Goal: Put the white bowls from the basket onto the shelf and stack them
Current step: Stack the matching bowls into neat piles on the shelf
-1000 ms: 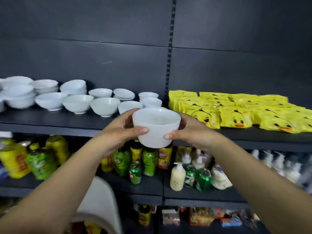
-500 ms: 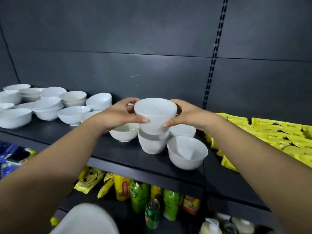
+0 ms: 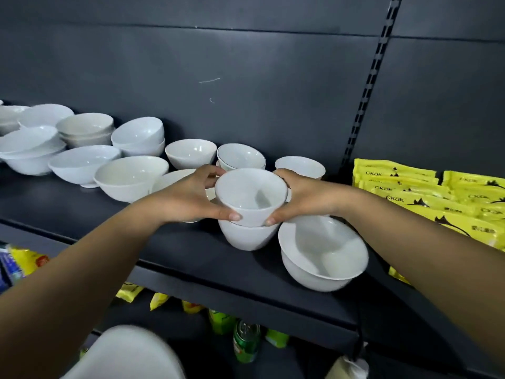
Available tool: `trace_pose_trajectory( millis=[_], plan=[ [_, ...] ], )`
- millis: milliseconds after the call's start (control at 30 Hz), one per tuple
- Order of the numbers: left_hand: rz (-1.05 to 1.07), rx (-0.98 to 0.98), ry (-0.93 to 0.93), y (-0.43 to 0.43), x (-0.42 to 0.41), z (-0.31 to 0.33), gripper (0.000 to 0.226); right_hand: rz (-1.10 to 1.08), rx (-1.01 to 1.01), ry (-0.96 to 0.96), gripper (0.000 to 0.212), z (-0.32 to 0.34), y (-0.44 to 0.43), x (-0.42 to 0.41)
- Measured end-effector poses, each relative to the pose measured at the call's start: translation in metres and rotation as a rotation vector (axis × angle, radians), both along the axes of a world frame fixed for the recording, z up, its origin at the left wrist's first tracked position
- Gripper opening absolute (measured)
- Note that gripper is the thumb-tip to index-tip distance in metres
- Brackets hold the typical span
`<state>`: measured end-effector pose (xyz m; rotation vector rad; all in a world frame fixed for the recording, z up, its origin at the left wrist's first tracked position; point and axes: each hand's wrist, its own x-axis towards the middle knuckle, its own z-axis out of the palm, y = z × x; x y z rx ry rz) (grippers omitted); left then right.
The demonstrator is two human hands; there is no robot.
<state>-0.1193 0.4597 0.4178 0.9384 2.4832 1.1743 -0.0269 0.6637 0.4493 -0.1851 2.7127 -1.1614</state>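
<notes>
Stacking: my left grip (image 3: 188, 196) and right grip (image 3: 310, 198) clasped a small white ceramic bowl (image 3: 250, 196) atop its twin (image 3: 246, 237) beneath; I judged release next.

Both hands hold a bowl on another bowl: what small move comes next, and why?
Probably release it: the top bowl looks nested upright in the lower bowl on the shelf, and the left hand and right hand grip its sides.
</notes>
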Motion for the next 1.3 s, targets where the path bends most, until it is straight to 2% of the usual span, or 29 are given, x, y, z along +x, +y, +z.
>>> trace_pose_trajectory(
  millis=[167, 233, 300, 333, 400, 433, 500, 600, 733, 833, 933, 1067, 1167, 1300],
  plan=[
    [0.039, -0.05, 0.026, 0.0, 0.005, 0.002, 0.099, 0.035, 0.004, -0.055, 0.042, -0.002, 0.013, -0.006],
    [0.038, -0.052, 0.018, -0.001, 0.008, 0.002, 0.101, 0.008, -0.07, -0.061, 0.043, -0.001, 0.021, -0.008],
    [0.043, -0.044, 0.011, -0.001, 0.014, 0.004, 0.102, -0.117, -0.147, 0.021, 0.043, 0.001, 0.033, -0.008],
    [0.042, -0.028, 0.023, -0.001, 0.018, 0.005, 0.102, -0.219, -0.141, 0.085, 0.049, 0.002, 0.041, -0.008],
    [0.065, 0.033, 0.089, 0.003, 0.026, 0.006, 0.1, -0.418, -0.051, 0.16, 0.055, -0.002, 0.058, -0.007],
    [0.08, 0.067, 0.136, 0.007, 0.03, 0.006, 0.098, -0.48, 0.004, 0.155, 0.047, -0.005, 0.064, -0.006],
    [0.085, 0.104, 0.217, 0.014, 0.039, 0.005, 0.088, -0.534, 0.071, 0.073, 0.022, -0.013, 0.072, -0.004],
    [0.043, 0.083, 0.272, 0.025, 0.044, -0.001, 0.059, -0.586, -0.082, -0.07, 0.016, -0.023, 0.071, 0.0],
    [0.069, 0.042, 0.371, 0.029, 0.042, -0.011, 0.052, -0.629, -0.229, -0.118, 0.022, -0.033, 0.069, -0.003],
    [0.083, 0.063, 0.372, 0.029, 0.041, -0.012, 0.044, -0.641, -0.257, -0.101, 0.025, -0.034, 0.071, -0.004],
    [0.087, 0.077, 0.374, 0.029, 0.041, -0.013, 0.045, -0.665, -0.317, -0.071, 0.023, -0.027, 0.076, -0.001],
    [0.062, 0.108, 0.302, 0.028, 0.045, -0.007, 0.048, -0.687, -0.345, 0.032, 0.008, 0.002, 0.081, 0.001],
    [0.099, 0.196, 0.178, 0.026, 0.044, -0.001, 0.053, -0.657, -0.372, 0.108, 0.009, 0.031, 0.076, 0.0],
    [0.108, 0.372, 0.111, 0.032, 0.042, 0.016, 0.067, -0.545, -0.403, 0.196, 0.016, 0.06, 0.047, -0.006]
  ],
)
